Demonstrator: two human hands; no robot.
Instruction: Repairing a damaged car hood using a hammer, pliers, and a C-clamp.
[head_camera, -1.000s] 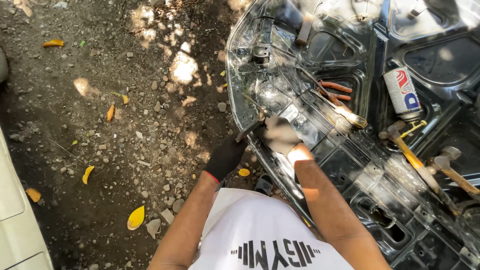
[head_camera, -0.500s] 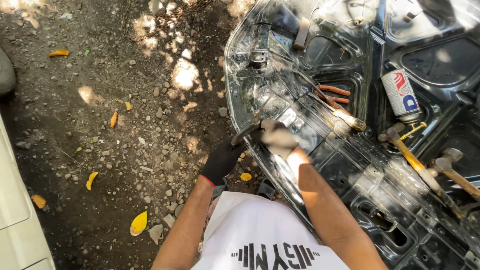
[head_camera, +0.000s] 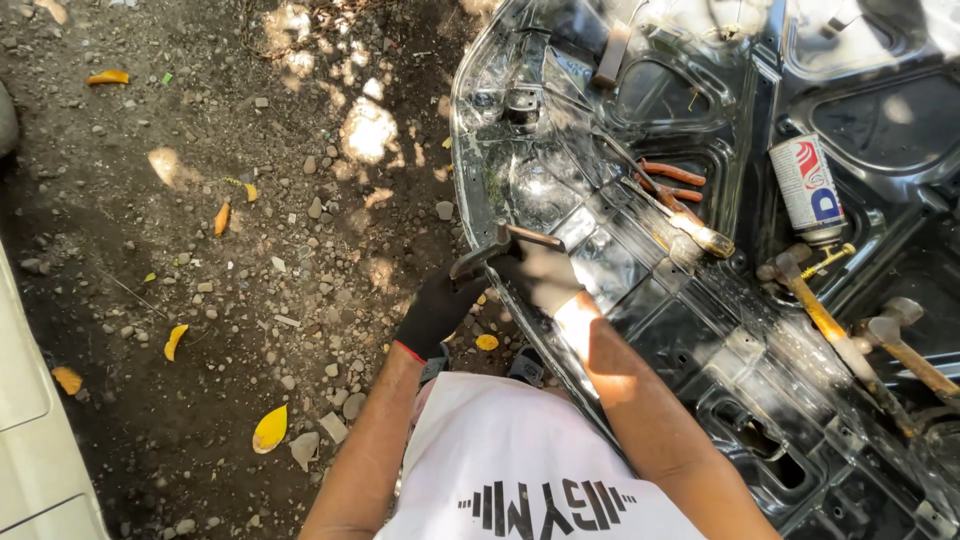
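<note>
Compared with the two earlier views, I see almost no change: both hands stay at the same place on the near edge of the black car panel (head_camera: 600, 120), and only the view has shifted a little, so I judge the work at this edge is continuing and not finished. My left hand (head_camera: 437, 308), in a black glove, is closed around the handle of a dark metal tool (head_camera: 500, 250), which lies across the rim of the panel; its fingers are wrapped fully around it. My right hand (head_camera: 545, 275), in a lighter glove, presses on the same tool just beside the left one, the fingers bent over it, but I cannot tell how firmly they grip. The panel lies flat on the stony ground (head_camera: 200, 250), with yellow leaves scattered there. Regarding packages, there is one spray can (head_camera: 810, 190), a cylinder with a white body and red and blue printing, lying on its side in a recess at the right part of the panel. Near it rest a hammer (head_camera: 810, 300) with a yellow handle and a second hammer (head_camera: 905, 345). Two rusty rods (head_camera: 672, 175) and a screwdriver (head_camera: 690, 225) lie in the middle of the panel.
</note>
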